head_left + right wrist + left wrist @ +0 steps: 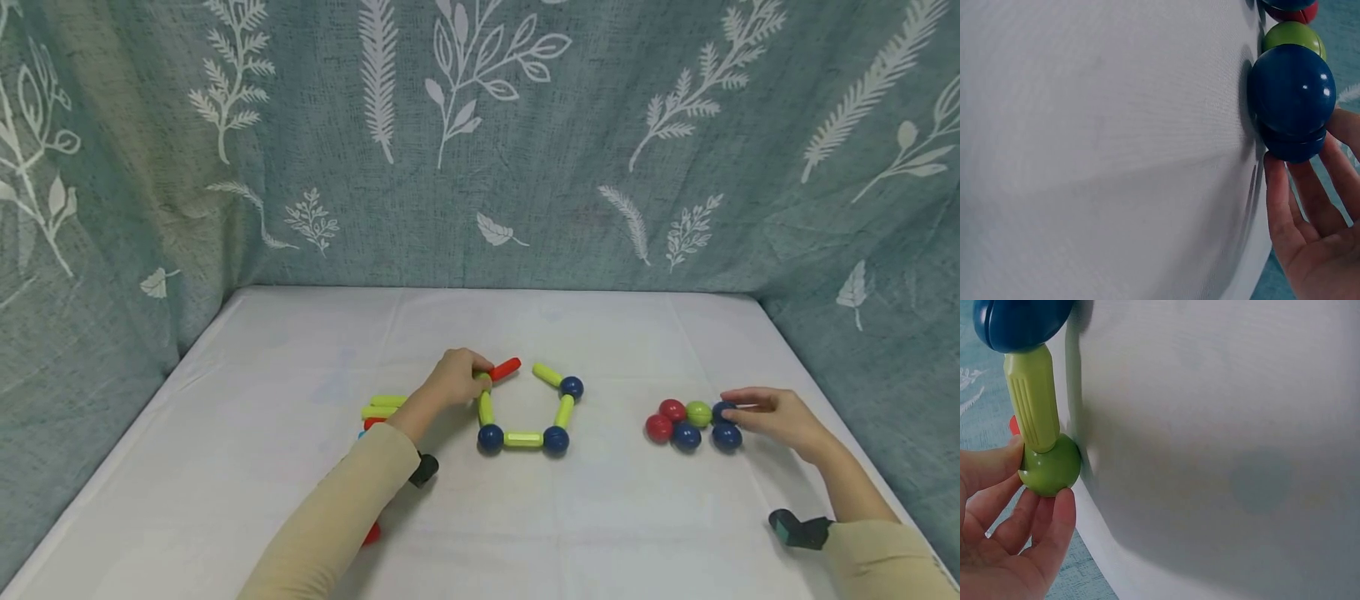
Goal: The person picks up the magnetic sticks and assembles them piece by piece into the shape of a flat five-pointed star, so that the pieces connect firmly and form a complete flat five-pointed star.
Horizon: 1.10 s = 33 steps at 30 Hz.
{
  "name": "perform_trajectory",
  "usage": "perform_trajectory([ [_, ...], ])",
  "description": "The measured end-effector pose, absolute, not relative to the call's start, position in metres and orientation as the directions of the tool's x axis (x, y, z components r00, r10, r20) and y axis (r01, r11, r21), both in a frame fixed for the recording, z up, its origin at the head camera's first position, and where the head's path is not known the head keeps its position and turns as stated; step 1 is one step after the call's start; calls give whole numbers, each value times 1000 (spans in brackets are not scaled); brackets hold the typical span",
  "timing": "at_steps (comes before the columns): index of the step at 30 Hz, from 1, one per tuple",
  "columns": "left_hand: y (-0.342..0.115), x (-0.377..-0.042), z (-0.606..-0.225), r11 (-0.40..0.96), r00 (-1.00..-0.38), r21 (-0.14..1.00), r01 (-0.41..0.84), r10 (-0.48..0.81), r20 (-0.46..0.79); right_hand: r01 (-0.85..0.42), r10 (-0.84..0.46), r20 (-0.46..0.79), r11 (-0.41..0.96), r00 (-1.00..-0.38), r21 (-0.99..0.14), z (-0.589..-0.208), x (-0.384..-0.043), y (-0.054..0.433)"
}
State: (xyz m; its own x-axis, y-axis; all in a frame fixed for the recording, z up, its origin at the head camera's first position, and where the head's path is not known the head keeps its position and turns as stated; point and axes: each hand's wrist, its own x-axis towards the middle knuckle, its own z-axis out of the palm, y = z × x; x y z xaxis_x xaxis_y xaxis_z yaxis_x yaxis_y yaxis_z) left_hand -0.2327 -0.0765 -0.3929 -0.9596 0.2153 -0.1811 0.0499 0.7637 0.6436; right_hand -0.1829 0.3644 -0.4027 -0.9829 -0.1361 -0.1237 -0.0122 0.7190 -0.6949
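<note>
My left hand (454, 380) holds a green ball (1054, 472) between thumb and fingers, at the back left corner of a ring of toy rods and balls. From that ball a yellow-green rod (486, 408) runs to a dark blue ball (491, 439), and a red rod (506, 369) points back and right. More yellow-green rods and blue balls form the front and right sides. The ring is open at the back. On the right, my right hand (776, 417) grips a blue ball (1297, 149), partly hidden behind another blue ball (1293, 89) in the right wrist view.
Red balls (659, 428), a green ball (699, 414) and more blue balls (686, 437) cluster beside my right hand. Several loose rods (382, 412) lie left of the ring, partly behind my left sleeve. A patterned curtain (540, 208) hangs behind the white-covered table (600, 533).
</note>
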Motion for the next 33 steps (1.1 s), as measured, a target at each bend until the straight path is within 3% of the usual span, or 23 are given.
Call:
perform_trajectory([
  [13,-77,-232,-393,766,-960,642,35,204,-192,-3,-122,-117,705,-986,-709,-401,-183,359],
  [20,-77,-231,-393,763,-960,646,40,209,-187,-55,-121,-45,712,-992,-700,-389,-196,351],
  [27,-77,-230,-392,767,-960,640,44,210,-186,-113,-191,-22,666,-981,-737,-370,-217,307],
  [33,-76,-230,-390,766,-959,641,51,216,-182,-128,-272,-74,655,-960,-745,-353,-239,249],
])
